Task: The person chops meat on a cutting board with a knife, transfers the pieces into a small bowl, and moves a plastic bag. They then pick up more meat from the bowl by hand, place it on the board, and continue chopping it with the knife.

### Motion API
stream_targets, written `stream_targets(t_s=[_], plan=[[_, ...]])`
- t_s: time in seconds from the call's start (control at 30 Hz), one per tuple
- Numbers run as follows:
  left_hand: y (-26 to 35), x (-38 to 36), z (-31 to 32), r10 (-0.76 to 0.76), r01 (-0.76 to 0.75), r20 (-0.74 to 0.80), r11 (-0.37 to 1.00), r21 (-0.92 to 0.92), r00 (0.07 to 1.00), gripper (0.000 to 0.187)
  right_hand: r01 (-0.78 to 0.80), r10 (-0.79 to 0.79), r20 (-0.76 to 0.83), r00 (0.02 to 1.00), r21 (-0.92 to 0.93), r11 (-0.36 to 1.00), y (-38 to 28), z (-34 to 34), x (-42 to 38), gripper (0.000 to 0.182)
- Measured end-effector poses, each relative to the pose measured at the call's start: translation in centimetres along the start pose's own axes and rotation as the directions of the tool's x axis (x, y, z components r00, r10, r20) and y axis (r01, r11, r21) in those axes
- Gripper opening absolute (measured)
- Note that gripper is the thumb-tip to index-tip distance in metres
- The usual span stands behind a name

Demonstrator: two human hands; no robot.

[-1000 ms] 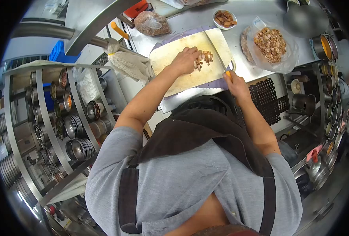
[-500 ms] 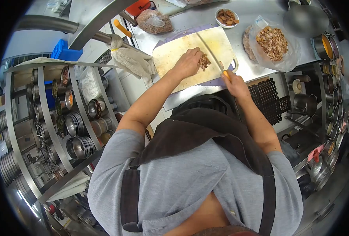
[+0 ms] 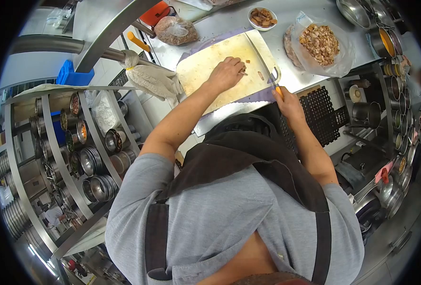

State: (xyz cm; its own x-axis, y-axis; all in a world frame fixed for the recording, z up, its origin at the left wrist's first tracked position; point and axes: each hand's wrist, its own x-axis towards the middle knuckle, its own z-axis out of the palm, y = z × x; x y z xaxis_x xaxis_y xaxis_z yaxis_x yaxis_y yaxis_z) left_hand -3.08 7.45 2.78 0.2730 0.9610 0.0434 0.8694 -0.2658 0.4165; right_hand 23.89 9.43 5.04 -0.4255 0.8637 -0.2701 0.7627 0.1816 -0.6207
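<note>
My left hand (image 3: 225, 75) rests on the cream cutting board (image 3: 201, 69), its fingers curled over brown food pieces (image 3: 243, 70) that they mostly hide. In my right hand (image 3: 290, 103) is the orange handle of a long knife (image 3: 261, 57). The blade lies slanted over the right part of the board, apart from the left fingers. A few small scraps sit on the board between the blade and my left hand. A purple cloth or mat (image 3: 191, 53) shows beneath the board.
Behind the board stands a white bowl (image 3: 262, 19) of brown chunks. An open plastic bag (image 3: 320, 46) of chopped pieces is at the right, and a tied bag (image 3: 175, 31) at the back left. A towel (image 3: 148, 80) hangs left; a pot rack (image 3: 53, 161) stands beyond it.
The knife and my right hand have shifted right, away from the brown pieces. My left hand now covers more of the pile, and a few scraps lie loose beside it. The view has turned slightly.
</note>
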Motion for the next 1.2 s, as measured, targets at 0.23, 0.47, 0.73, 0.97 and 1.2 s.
stream_targets(t_s=[0.23,0.47,0.73,0.97,1.2], plan=[[1.5,1.2,2.2,-0.33,0.338,-0.301,0.941,-0.025,0.895,0.034,0.035,-0.033,-0.026,0.999,0.103,0.994,-1.4,3.3,-0.7,0.042],[3.4,0.9,1.3,-0.447,0.472,-0.265,0.881,0.036,0.854,0.054,-0.048,0.044,0.025,0.999,0.171,0.984,-1.5,1.1,0.6,0.038],[4.1,1.1,2.5,-0.441,0.474,-0.276,0.878,0.066,0.854,0.056,0.005,-0.009,0.052,0.999,0.059,0.998,-1.0,0.4,1.3,0.04],[1.7,0.5,2.4,-0.258,0.249,-0.308,0.966,-0.068,0.916,0.046,0.108,-0.113,0.074,0.991,0.059,0.992,-2.9,0.3,3.0,0.038],[1.2,1.1,2.7,-0.322,0.285,-0.411,0.947,-0.15,0.853,0.033,0.243,-0.246,0.03,0.969,0.067,0.968,-5.5,0.7,6.8,0.037]])
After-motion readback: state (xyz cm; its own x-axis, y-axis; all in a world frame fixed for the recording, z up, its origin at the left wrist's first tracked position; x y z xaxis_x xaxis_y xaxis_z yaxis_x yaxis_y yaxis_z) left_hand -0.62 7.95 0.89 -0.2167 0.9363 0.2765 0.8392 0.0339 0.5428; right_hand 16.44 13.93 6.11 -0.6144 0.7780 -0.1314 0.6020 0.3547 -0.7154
